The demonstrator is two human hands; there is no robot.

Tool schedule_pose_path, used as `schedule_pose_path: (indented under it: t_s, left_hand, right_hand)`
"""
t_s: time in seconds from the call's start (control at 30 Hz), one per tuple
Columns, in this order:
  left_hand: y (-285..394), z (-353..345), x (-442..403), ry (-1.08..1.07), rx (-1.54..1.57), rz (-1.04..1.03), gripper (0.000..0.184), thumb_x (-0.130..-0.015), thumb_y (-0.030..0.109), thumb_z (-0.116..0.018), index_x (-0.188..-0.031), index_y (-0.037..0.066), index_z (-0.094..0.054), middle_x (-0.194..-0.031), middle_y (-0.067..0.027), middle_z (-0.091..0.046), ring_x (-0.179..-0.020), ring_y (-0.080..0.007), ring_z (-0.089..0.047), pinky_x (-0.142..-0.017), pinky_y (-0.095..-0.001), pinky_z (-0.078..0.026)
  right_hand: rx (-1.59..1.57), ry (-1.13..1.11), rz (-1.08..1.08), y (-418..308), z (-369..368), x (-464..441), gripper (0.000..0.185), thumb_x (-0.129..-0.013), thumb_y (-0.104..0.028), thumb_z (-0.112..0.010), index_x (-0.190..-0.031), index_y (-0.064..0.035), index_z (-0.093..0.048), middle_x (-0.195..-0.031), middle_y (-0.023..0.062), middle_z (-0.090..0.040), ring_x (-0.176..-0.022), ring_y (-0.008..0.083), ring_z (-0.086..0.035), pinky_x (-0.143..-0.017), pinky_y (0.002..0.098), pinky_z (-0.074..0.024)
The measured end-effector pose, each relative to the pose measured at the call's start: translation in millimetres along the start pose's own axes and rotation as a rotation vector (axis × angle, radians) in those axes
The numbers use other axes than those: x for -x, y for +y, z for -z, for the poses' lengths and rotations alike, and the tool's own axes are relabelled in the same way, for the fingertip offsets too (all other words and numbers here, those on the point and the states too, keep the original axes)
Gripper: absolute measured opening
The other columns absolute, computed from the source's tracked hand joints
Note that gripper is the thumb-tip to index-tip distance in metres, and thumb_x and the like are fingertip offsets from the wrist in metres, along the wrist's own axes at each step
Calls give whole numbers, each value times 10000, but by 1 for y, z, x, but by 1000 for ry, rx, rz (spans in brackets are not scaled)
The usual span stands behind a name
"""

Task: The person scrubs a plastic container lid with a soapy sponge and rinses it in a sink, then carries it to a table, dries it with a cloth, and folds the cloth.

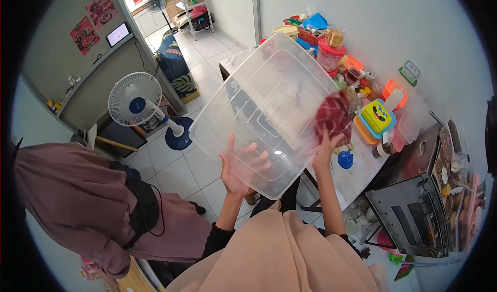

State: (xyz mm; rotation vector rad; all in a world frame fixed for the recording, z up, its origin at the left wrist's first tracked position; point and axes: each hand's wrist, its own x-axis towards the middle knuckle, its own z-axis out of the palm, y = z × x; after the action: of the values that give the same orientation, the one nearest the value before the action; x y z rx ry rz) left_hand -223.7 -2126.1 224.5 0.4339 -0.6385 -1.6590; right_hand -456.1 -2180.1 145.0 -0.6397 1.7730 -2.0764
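Note:
A large translucent plastic lid (269, 110) with moulded ridges is held tilted in front of me. My left hand (238, 165) supports it from beneath at the near left, its spread fingers showing through the plastic and its thumb by the edge. At the lid's right side, my right hand (327, 149) grips a bunched dark red checked cloth (333, 117), which lies against the lid's edge and looks slightly blurred. Part of the white table (357, 178) and its contents is hidden behind the lid.
Tubs, a yellow-faced lunch box (380, 115) and a blue funnel-like piece (345, 160) crowd the table. An oven (409, 214) stands at right. Another person in a mauve garment (77, 193) is close on my left. A white fan (135, 99) stands beyond.

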Motion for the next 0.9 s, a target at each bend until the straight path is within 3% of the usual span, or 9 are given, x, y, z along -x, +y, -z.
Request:
schedule_pose_path:
  t_s: [0.07,0.2,0.27,0.33,0.4,0.5,0.57,0.77,0.9]
  left_hand:
    - [-6,-1,0,-15,37,-16,665,-896,596,-243,-1434,237,-88,-1158,-172,-500,-995,-445,-542,-755,-572,-501]
    - [-15,-13,-9,57,9,-105,698,-893,601,-262,-1436,205,-74,-1150,-176,-506,-956,-428,-568,-709,-524,-524]
    - [-18,-34,-14,272,53,-193,691,-905,575,-283,-1429,152,-130,-1020,-141,-541,-826,-348,-600,-645,-487,-528]
    - [-26,-16,-24,250,26,-206,650,-915,551,-300,-1387,109,-228,-901,-116,-536,-743,-293,-588,-607,-442,-525]
    - [-30,-10,-25,232,-5,-214,623,-925,526,-316,-1344,66,-326,-783,-91,-531,-660,-238,-577,-569,-398,-522]
    - [-26,-22,-21,460,-260,-123,514,-945,486,-312,-1136,45,-495,-691,-37,-461,-548,-133,-487,-463,-282,-450]
    - [-27,-19,-20,493,-433,-141,460,-960,453,-300,-987,59,-536,-647,-30,-449,-462,-93,-436,-400,-208,-383]
    - [-36,20,-19,367,-382,-234,469,-968,445,-282,-980,59,-548,-618,15,-432,-452,-41,-379,-362,-178,-270]
    - [-26,14,-14,411,-425,-261,501,-966,450,-293,-951,34,-572,-660,-1,-471,-524,-55,-422,-444,-171,-321]
  right_hand:
    - [-580,-227,-183,-62,6,14,535,-886,-221,-548,-1317,8,-331,-1310,102,-408,-1195,216,-397,-1024,346,-279]
    - [-468,-381,-344,-51,30,73,415,-878,-156,-556,-1248,-41,-407,-1148,49,-494,-1043,139,-480,-912,285,-379]
    - [-343,-373,-332,-45,41,108,377,-878,-138,-553,-1223,-50,-427,-1110,39,-505,-1021,128,-482,-887,278,-391]
    - [-387,-574,-328,-47,49,125,291,-876,-83,-535,-1155,-48,-459,-1024,25,-529,-953,125,-498,-839,286,-412]
    - [-387,-575,-348,-55,55,121,270,-867,-61,-542,-1126,-42,-470,-1001,23,-534,-927,122,-506,-822,279,-416]
    - [-344,-565,-279,-50,60,108,256,-847,-22,-563,-1093,-39,-491,-963,13,-547,-864,114,-524,-790,255,-424]
    - [-304,-522,-254,-51,60,94,334,-858,-39,-547,-1179,-36,-456,-1048,36,-560,-964,132,-533,-831,258,-426]
    - [-487,-303,-196,-87,44,17,210,-883,-81,-540,-1089,-50,-512,-989,4,-575,-901,103,-549,-810,246,-435]
    - [-467,-280,-176,-75,38,2,294,-920,-140,-490,-1199,-53,-464,-1106,28,-552,-958,117,-560,-818,254,-454]
